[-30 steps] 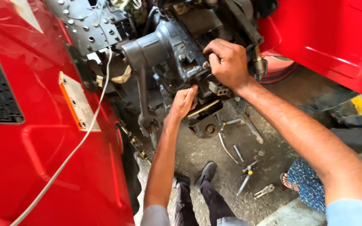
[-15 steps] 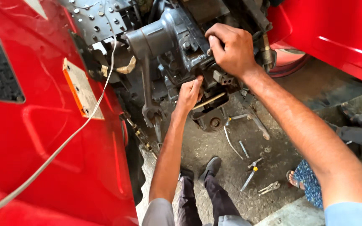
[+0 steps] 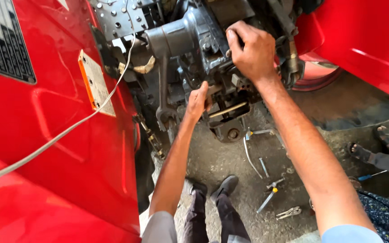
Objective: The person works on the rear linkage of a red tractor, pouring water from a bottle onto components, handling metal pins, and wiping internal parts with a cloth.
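Right hand [image 3: 253, 51] stayed clenched on the grey gearbox housing [image 3: 190, 36]; left hand [image 3: 198, 100] had crept up beneath it, fingers curled against its underside, work continuing.

The red body panel [image 3: 55, 148] on the left is glossy painted metal, smooth, with soft reflections; the red fender [image 3: 361, 40] at far right shines the same way. Between them the grey housing [image 3: 181, 36] looks like rough cast metal, matt and grimy with oil. The perforated plate [image 3: 113, 15] above it is dull bare metal. The floor [image 3: 230, 162] is coarse, stained concrete. The pliers [image 3: 289, 212] lying on it are bright steel.
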